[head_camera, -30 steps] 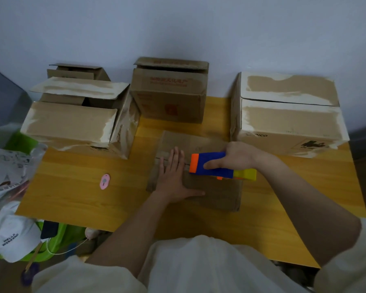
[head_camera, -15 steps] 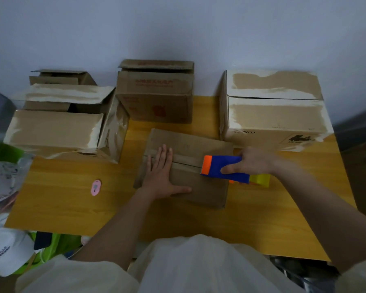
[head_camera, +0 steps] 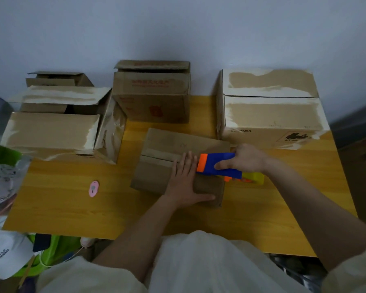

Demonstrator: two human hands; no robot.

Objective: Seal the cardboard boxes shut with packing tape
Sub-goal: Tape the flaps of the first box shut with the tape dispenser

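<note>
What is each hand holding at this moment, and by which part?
The right hand grips the tape dispenser around its blue body. The left hand holds nothing; it presses flat on the small cardboard box.

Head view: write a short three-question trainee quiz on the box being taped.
1. True or false: the left hand lies flat, fingers straight, on top of the small cardboard box.
2. Which hand grips the blue and orange tape dispenser? A) left B) right hand C) both
3. Fill in: the small pink oval object lies on the wooden table to the ___ of the box being taped.

Key: 1 true; 2 B; 3 left
</note>
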